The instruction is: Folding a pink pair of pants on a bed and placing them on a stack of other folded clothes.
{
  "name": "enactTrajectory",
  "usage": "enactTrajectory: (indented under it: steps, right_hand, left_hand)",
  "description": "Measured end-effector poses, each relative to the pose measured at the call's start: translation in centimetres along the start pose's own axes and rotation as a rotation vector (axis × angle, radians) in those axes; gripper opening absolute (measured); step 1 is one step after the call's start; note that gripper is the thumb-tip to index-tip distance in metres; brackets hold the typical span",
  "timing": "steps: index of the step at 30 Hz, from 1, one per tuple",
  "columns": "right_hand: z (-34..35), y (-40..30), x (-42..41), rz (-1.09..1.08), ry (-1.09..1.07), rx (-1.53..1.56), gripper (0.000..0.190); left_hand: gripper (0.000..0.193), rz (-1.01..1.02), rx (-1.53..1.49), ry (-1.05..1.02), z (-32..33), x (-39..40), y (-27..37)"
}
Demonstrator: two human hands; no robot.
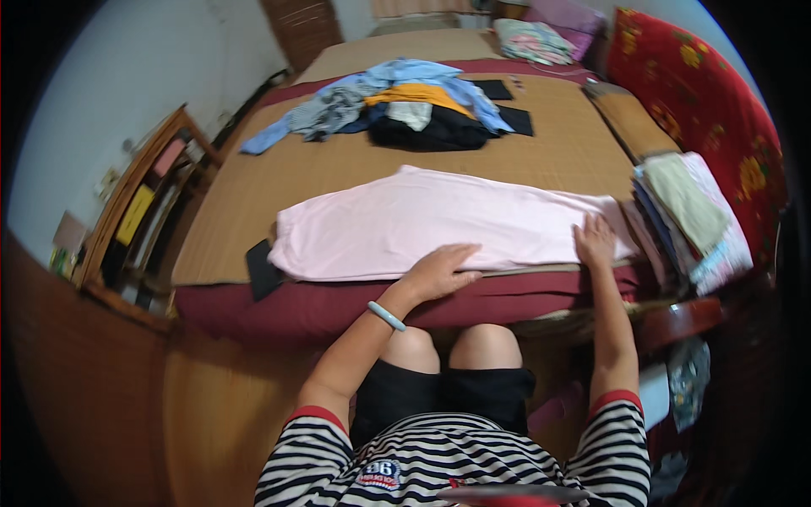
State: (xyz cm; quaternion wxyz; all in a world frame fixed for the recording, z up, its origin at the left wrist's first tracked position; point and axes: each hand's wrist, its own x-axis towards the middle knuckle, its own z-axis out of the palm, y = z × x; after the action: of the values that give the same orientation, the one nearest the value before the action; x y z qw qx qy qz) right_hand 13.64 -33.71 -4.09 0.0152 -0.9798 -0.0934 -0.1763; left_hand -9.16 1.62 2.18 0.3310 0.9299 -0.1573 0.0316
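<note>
A pair of pale pink trousers [405, 222], apparently folded lengthwise, lies across the near edge of the bed. My left hand [443, 269] rests on the near edge of the pink fabric, around its middle, palm down with the thumb apart. Flat on the right end of the same garment is my right hand [595, 239], its fingers pointing away from me. Neither hand grips the cloth. Just right of my right hand stands a stack of folded clothes [684, 203].
Beyond the pink garment lies a heap of loose clothes [437, 104] on the tan bed mat [557, 139]. A red floral headboard [716, 108] borders the right. Wooden furniture [136, 190] stands left of the bed. A black flat piece [261, 269] hangs over the near bed edge.
</note>
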Motion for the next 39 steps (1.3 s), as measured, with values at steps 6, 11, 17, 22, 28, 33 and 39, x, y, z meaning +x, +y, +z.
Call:
enactTrajectory:
  steps: [6,11,17,22,28,33,39]
  right_hand:
    - [-0.5,0.4,-0.4,0.004,-0.023,-0.039,0.062]
    - [-0.7,-0.4,-0.1,0.005,-0.05,-0.036,0.062]
    - [-0.7,-0.2,0.1,0.032,-0.077,-0.062,0.063]
    - [-0.4,0.2,-0.2,0.037,-0.059,-0.058,0.062]
    - [-0.5,-0.6,-0.2,0.029,-0.023,-0.019,0.06]
    - [-0.7,0.4,-0.5,0.043,0.001,-0.002,0.059]
    - [-0.4,0.4,-0.4,0.035,0.012,-0.007,0.059]
  left_hand:
    - [0.062,-0.467,0.679,0.223,-4.8,-9.5,-7.7]
    - [0.06,-0.671,0.74,0.475,-8.1,-16.0,-10.1]
    - [0.049,-0.97,0.502,1.125,-9.7,-18.3,-9.2]
    - [0.057,-1.245,0.311,0.787,-12.1,-18.0,-9.1]
    - [0.046,-1.08,-0.015,0.964,-12.4,-19.1,-14.7]
    - [0.031,-0.92,-0.513,1.229,-12.6,-15.6,-13.9]
    - [0.032,-0.547,-0.691,1.374,-13.3,-11.6,-13.1]
